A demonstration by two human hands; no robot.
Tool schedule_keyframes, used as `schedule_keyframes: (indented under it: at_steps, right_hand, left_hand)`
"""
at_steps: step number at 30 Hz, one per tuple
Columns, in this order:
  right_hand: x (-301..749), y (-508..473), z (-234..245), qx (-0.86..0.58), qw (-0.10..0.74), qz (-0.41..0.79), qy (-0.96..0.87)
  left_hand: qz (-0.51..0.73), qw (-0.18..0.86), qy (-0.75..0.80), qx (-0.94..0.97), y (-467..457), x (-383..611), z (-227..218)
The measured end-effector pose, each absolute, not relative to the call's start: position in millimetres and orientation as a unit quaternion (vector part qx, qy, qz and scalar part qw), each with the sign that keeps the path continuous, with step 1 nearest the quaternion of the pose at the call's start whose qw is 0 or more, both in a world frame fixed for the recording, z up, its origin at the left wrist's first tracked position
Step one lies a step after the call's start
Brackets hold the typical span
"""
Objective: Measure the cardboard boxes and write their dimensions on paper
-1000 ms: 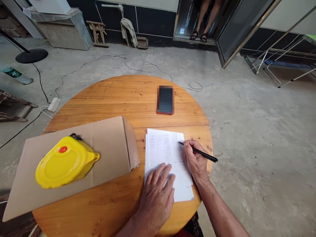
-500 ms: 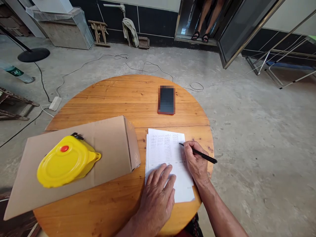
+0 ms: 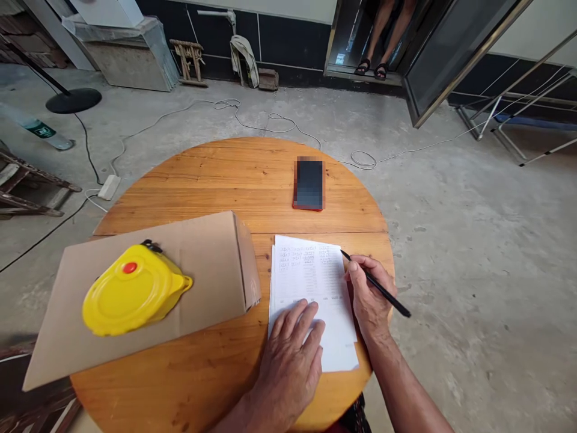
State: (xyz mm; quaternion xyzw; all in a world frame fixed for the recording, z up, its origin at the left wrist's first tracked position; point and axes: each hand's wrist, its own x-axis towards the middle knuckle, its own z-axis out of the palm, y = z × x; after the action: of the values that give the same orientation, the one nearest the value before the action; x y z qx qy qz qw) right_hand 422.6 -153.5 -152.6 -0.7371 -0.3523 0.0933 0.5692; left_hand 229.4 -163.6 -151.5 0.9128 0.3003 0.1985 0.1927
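My right hand (image 3: 372,294) grips a black pen (image 3: 383,290) between thumb and fingers, its tip close to the upper right edge of the paper. Whether the tip touches anything I cannot tell. Several white sheets of paper (image 3: 336,325) lie stacked on the round wooden table (image 3: 216,180), the top one bearing rows of handwriting and faint print. Flat on the lower left of the sheets rests my left hand (image 3: 293,355), fingers stretched out and holding nothing.
Beyond the paper lies a dark, blurred-out flat object (image 3: 309,184) with a red edge. A cardboard box (image 3: 202,300) on the left carries a yellow plastic container (image 3: 135,291) with a red button. Past the table, cables (image 3: 283,126) cross the floor, and a person's legs (image 3: 383,36) show in a doorway.
My right hand has shifted right with the pen, whose tip moved from the written column to the paper's edge. My left hand stays on the sheets. The whole view has shifted slightly.
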Motion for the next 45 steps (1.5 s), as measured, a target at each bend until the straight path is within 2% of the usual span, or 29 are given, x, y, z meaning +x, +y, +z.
schedule_keyframes:
  at_steps: [4, 8, 12, 14, 21, 29, 36, 39, 45]
  right_hand:
    - [423, -157, -155, -0.735, 0.465, 0.037, -0.492]
    - [423, -155, -155, -0.69, 0.317, -0.02, -0.65]
    - [418, -145, -148, -0.689, 0.15, -0.021, -0.708]
    - [416, -145, -145, -0.697, 0.114, -0.022, -0.708]
    - [417, -190, -142, -0.692, 0.223, -0.028, -0.686]
    - [369, -231, -159, -0.655, 0.139, -0.053, -0.741]
    - [393, -197, -158, -0.666, 0.085, -0.08, -0.737]
    - [409, -183, -155, -0.679, 0.094, -0.072, -0.724]
    - [422, -173, -142, -0.684, 0.193, -0.048, -0.702]
  left_hand:
    - [0.188, 0.196, 0.302, 0.914, -165, 228, -154]
    - [0.189, 0.207, 0.305, 0.91, -166, 228, -156]
    - [0.188, 0.22, 0.307, 0.907, -166, 229, -156]
    - [0.186, 0.224, 0.306, 0.906, -166, 229, -156]
    - [0.228, 0.266, 0.333, 0.875, -167, 228, -149]
    - [0.316, 0.302, 0.366, 0.821, -172, 220, -133]
    - [0.371, 0.254, 0.359, 0.818, -191, 184, -132]
    - [0.376, 0.226, 0.353, 0.827, -200, 161, -145]
    - [0.388, 0.169, 0.368, 0.828, -203, 120, -172]
